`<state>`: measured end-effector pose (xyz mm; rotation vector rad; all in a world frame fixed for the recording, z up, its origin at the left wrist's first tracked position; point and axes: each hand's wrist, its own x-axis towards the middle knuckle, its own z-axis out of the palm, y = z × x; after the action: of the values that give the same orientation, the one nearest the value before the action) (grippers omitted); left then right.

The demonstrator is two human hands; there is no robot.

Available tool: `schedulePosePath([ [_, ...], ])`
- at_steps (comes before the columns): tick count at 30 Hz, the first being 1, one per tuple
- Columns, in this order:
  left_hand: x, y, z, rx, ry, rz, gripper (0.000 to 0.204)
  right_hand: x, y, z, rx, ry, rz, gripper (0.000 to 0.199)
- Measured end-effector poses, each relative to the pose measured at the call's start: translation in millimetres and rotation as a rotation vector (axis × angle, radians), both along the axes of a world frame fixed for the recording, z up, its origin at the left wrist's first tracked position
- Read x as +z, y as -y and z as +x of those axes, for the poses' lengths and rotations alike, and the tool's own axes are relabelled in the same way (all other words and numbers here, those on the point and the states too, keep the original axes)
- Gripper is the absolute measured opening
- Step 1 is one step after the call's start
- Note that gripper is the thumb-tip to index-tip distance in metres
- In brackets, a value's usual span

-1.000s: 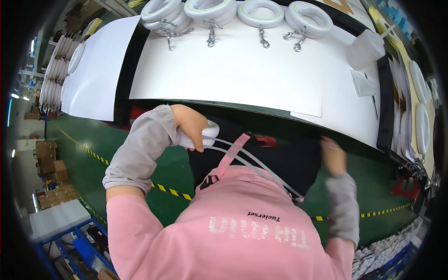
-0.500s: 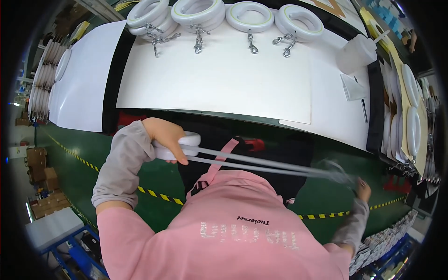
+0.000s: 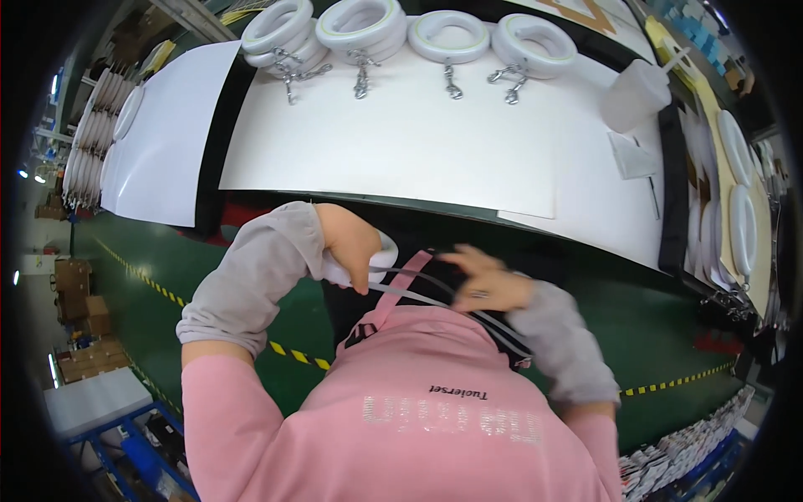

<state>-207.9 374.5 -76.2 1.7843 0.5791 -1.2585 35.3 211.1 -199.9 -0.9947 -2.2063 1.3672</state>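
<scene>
Holding hand: left hand (image 3: 348, 238) curls firmly round a white piece (image 3: 385, 256), probably a ring, though the palm hides much of it.
White piece: held in front of the body, between the white sheet (image 3: 376, 142) and the pink shirt (image 3: 435, 368).
Strips: two grey strips (image 3: 418, 297) run from the piece across the pink strap (image 3: 416, 263) toward the person's right side; I can't make out their ends.
Right hand: right hand (image 3: 495, 286) hovers over the strips' path, fingers parted, nothing visibly held; whether it brushes a strip, I can't tell.
Rings: a row of white rings (image 3: 428, 52), some stacked, lines the far edge, metal clips (image 3: 452, 82) lying before them.
Progress: those rings look finished; the held piece seems partway, its strips trailing, no clip visible on it. How many remain, I can't say.
</scene>
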Motion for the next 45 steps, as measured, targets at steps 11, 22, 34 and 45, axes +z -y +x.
schedulePosePath([
  [11, 20, -5, -38, 0.489, -0.074, -0.250, 0.038, -8, 125, 145, -1.334, 0.543, -0.300, 0.023],
  [22, -8, -32, -49, 0.322, -0.211, -0.110, 0.029, -55, 309, 302, -1.052, 1.461, -0.628, 0.029],
  [34, 7, -12, -9, 0.143, -0.050, -0.036, 0.032, 23, -12, -94, -0.414, -0.279, -0.360, 0.023],
  [45, -21, -35, -55, 0.538, -0.095, -0.384, 0.042, 8, 117, 132, -1.170, 0.403, 0.324, 0.023],
])
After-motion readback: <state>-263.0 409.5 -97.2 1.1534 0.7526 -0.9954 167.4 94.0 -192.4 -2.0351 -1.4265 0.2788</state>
